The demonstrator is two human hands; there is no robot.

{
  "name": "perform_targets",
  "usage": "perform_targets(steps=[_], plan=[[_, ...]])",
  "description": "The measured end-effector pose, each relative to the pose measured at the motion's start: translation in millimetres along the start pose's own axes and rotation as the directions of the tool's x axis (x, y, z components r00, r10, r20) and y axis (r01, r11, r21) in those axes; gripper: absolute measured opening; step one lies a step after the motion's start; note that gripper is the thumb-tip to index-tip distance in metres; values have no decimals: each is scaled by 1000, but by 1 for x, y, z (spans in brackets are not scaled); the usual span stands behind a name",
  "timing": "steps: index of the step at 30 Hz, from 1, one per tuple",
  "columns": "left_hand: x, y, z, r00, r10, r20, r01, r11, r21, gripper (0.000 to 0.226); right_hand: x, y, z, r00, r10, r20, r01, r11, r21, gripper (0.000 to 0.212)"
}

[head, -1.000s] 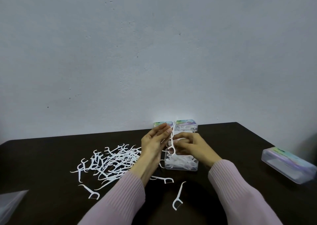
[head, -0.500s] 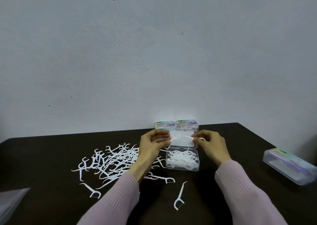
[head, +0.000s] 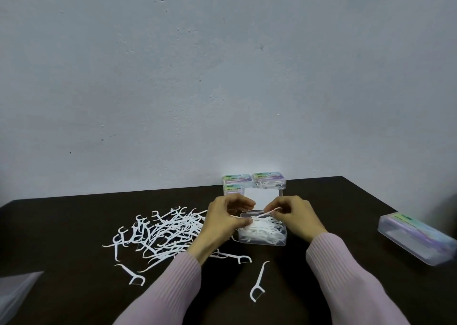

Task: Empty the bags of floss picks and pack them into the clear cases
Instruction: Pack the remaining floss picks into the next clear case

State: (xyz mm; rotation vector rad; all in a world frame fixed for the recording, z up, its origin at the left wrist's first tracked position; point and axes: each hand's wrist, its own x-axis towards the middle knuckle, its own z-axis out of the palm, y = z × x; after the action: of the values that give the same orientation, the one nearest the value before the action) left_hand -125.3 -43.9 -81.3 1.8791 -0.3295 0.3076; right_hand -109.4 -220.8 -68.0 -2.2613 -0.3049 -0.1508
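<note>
Dark table (head: 74, 225): open clear case (head: 262, 235) filled with floss picks; left hand (head: 223, 219) and right hand (head: 293, 215) pinch one pick (head: 265, 213) above it.

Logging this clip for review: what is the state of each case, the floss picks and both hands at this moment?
Open clear case: lid back, partly filled with picks.
Held floss pick: pinched between both hands over the open case.
Loose floss picks: scattered on the table.
Back cases: closed.
Right-side case: closed.
Left hand: pinching.
Right hand: pinching.
</note>
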Motion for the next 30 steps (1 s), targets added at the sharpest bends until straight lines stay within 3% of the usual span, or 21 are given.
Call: perform_targets(steps=[8,16,23,27,30], plan=[[-6,-11,5,999,42,-19,-36,971,237,23,-3,-1,-5,992,-39,118,56,989,-136,17],[-8,-14,7,996,88,-5,-82,946,313,13,-3,2,-2,996,-85,-19,81,983,-166,17],[-7,-14,6,998,65,11,-65,960,273,20,1,4,-6,974,-61,-218,60,998,-11,20],[-6,-12,3,997,47,-63,-34,980,194,17,-1,-1,-6,991,-59,-124,66,996,53,17],[-6,-11,-1,996,18,-88,-9,995,98,19,-3,0,-2,998,-58,-32,55,996,-64,14]])
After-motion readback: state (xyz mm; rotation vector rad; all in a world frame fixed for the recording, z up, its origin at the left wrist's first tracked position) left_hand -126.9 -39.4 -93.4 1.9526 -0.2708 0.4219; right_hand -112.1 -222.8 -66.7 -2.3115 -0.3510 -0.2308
